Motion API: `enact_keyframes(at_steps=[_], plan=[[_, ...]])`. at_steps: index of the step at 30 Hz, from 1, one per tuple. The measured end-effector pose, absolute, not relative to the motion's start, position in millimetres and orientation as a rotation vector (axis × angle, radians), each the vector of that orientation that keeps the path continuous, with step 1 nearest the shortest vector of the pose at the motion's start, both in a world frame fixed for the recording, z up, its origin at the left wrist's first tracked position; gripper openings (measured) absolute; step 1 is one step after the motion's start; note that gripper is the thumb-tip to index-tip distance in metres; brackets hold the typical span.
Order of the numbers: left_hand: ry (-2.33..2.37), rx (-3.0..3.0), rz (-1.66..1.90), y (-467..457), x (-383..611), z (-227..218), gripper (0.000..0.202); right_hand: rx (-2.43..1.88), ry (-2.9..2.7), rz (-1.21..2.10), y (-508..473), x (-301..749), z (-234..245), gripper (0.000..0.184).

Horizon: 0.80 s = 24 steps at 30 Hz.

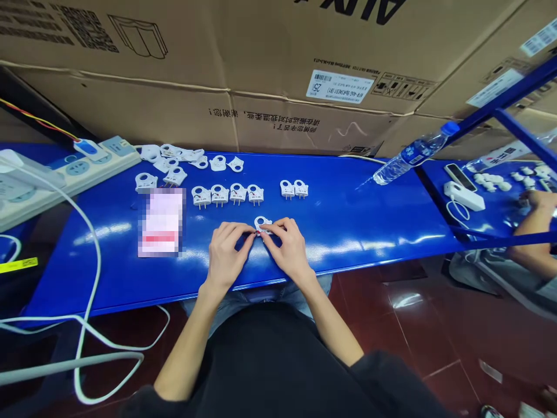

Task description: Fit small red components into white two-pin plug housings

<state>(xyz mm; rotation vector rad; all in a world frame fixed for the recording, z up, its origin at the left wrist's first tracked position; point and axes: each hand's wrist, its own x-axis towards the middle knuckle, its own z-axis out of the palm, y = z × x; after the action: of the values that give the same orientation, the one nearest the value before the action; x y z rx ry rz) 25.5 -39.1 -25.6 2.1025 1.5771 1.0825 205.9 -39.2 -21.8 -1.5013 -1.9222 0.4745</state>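
Close to the front edge of the blue table, a white plastic plug housing (260,221) with a round hole is held between my hands. My right hand (288,245) is closed, its thumb and fingers pinching the housing's right side. My left hand (227,251) is closed too, with its thumb and fingertips meeting at the housing's lower left. A small red bit, which looks like wire, shows between the fingertips; its detail is too small to tell. Beyond my hands stand a row of similar white plugs (228,194) with metal pins and a pair of white plugs (294,188).
Loose white housings (174,155) lie at the back left, near a blurred pink-white packet (161,223). A power strip (72,174) with cables is at left. A water bottle (413,154) leans by a blue frame. At right are a co-worker's arm (533,232) and small white parts.
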Motion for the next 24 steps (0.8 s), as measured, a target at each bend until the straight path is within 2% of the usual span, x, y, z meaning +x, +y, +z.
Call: enact_keyframes(at_steps=[24], plan=[[1.612,2.103,1.102,-38.3,27.3,-27.4,0.012,-1.407,-1.665,0.649,-34.7,206.6,-23.4,0.009]])
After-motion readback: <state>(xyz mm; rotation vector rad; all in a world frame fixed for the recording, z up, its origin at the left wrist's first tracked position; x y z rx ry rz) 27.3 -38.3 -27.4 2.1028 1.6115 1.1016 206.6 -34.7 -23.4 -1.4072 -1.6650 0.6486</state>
